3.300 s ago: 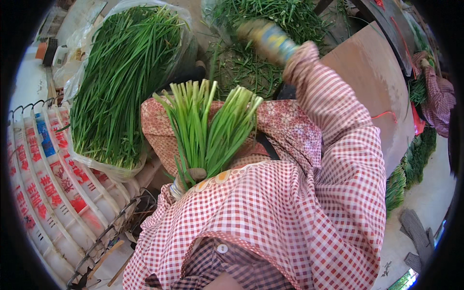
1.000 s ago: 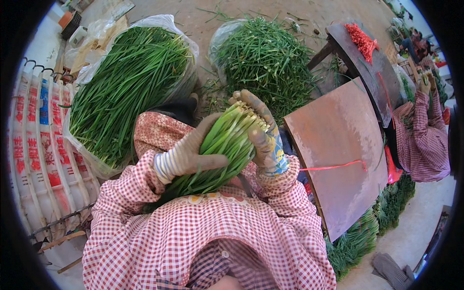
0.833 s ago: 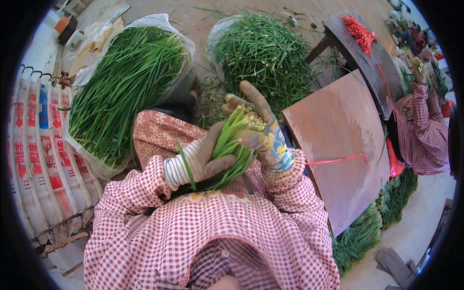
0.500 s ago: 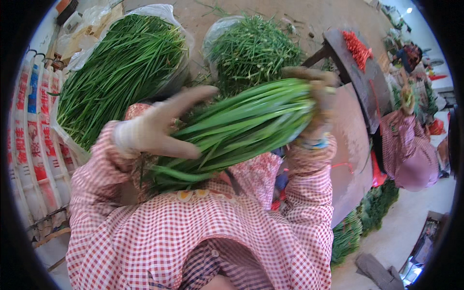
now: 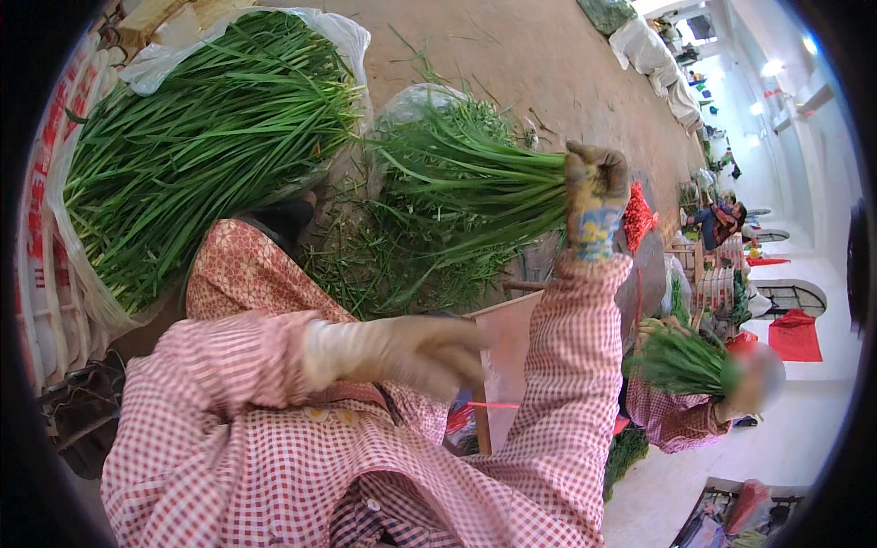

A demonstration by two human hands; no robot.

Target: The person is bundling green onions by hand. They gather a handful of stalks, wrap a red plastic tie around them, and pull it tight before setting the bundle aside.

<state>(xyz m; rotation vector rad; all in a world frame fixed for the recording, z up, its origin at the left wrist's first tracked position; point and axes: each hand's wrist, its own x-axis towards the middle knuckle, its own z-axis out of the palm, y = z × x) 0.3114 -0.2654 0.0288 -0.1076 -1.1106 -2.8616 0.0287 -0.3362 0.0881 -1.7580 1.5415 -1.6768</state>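
My right hand [image 5: 596, 187], in a soiled work glove with a patterned cuff, is closed round the stalk ends of a bunch of garlic chives [image 5: 493, 187]. The leaves fan out to the left, above a heap of loose green trimmings [image 5: 466, 123] in a clear plastic bag. My left hand [image 5: 416, 352], in a pale glove, is blurred in front of my body; its fingers look stretched out and nothing shows in them. At the far left, a large heap of long garlic chives [image 5: 219, 137] lies in an open plastic bag [image 5: 91, 265].
Scattered leaf bits [image 5: 352, 265] lie on the floor by my knee. Red ties [image 5: 638, 217] hang on a dark stand to the right. Beyond it another person [image 5: 676, 411] holds a green bunch [image 5: 685, 361]. A red cloth [image 5: 795, 335] hangs farther back.
My right hand has swung the chives outward and up, away from my body, and the leaves now spread loosely. My left hand has left the bunch's side and dropped toward my lap.
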